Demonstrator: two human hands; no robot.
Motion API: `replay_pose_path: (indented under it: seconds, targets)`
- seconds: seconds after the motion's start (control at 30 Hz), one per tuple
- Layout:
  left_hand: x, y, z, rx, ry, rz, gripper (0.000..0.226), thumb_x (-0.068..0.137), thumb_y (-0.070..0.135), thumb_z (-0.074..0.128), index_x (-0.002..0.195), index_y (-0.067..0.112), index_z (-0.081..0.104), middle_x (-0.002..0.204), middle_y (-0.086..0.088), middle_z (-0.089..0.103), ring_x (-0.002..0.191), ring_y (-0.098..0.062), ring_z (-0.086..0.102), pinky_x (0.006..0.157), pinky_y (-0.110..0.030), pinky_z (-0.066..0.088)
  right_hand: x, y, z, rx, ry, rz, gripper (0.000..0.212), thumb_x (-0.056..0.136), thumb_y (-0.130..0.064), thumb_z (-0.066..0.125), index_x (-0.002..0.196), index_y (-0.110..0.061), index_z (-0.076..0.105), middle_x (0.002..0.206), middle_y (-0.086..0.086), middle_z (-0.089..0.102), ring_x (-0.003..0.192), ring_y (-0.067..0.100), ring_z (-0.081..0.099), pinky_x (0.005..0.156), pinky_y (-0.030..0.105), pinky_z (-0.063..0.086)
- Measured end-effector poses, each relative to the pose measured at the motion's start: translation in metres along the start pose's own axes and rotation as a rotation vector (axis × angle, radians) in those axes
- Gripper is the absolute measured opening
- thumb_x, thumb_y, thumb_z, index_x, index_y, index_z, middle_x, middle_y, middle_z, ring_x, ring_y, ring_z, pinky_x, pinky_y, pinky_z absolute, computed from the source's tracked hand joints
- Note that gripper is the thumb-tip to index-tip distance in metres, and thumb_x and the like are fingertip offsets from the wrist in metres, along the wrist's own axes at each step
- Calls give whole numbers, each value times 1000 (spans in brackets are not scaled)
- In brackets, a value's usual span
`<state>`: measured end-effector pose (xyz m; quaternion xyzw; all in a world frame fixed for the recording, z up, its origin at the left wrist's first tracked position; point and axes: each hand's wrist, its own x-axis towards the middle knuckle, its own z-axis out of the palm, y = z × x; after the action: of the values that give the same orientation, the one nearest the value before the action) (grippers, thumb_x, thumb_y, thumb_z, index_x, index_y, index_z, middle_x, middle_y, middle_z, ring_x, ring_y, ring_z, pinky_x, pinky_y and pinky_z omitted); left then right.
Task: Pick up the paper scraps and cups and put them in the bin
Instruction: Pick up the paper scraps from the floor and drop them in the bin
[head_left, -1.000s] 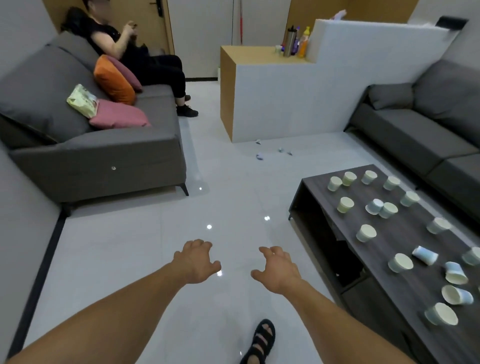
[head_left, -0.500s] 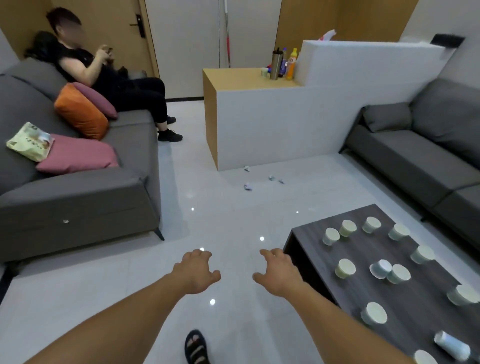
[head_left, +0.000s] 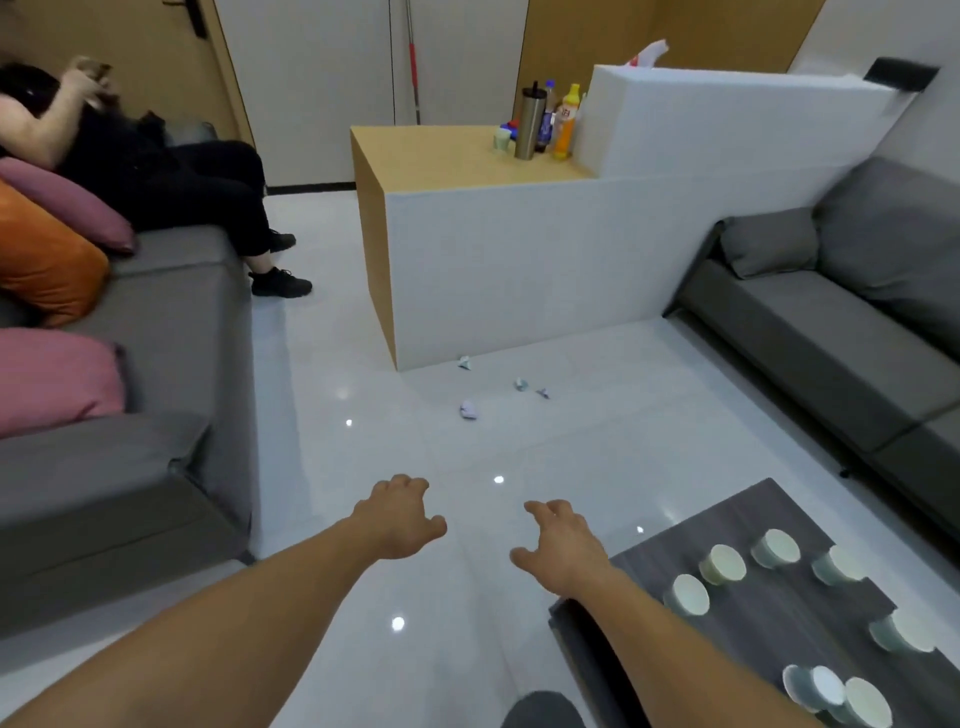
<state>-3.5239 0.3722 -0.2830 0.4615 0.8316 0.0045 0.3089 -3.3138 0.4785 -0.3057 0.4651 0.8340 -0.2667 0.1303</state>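
Observation:
Several small paper scraps lie on the white floor ahead, near the foot of the partition: one crumpled scrap (head_left: 468, 409) nearest, another scrap (head_left: 464, 362) by the partition corner, two smaller scraps (head_left: 521, 384) to the right. Several pale paper cups (head_left: 722, 564) stand on the dark coffee table (head_left: 769, 618) at lower right. My left hand (head_left: 400, 519) and my right hand (head_left: 563, 545) are stretched out in front of me over the floor, fingers loosely bent, holding nothing. No bin is in view.
A grey sofa (head_left: 156, 415) with pink and orange cushions runs along the left; a person sits at its far end. A second grey sofa (head_left: 831, 332) lines the right wall. A white and wood partition (head_left: 519, 260) with bottles on top stands ahead.
The view has moved forward toward the scraps and partition. The coffee table has slid to the lower right, showing fewer cups. Both hands stay extended, holding nothing.

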Motion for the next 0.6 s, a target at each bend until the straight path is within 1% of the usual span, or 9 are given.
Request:
replay_pose_path:
  seconds: [0.1,0.33,0.47,0.6]
  targets:
    - [64,14,-21,17,-40,-3,72,88,54,47,148,19,26,152,-4,28,137,-27,28,107,-42,34,67,6,-23,7,-21,-7,76,90,-49,55,154,-25,20,155,3,20,139,24,27,109,37,36]
    - [206,61,-97,-2,-33,-58,73,90,52,47,150,18,23,153,-6,26,137,-27,29,108,-40,33,229,33,-109,-36,-72,-6,77,91,-48,56,154,-24,20,153,3,24,135,25,34,105,38,40]
    - [276,76,-142,-78,10,-104,72,90,51,47,150,19,22,153,-5,26,137,-26,29,107,-38,33,311,30,-162,-75,-65,-69,76,89,-48,57,153,-26,22,153,3,23,134,25,36,104,39,41]
    - [336,70,-167,-155,-37,-152,74,90,51,47,151,19,20,154,-4,24,138,-25,29,108,-37,33,388,16,-196,-143,-104,-98,77,88,-50,58,152,-26,22,152,2,25,134,25,36,102,38,42]
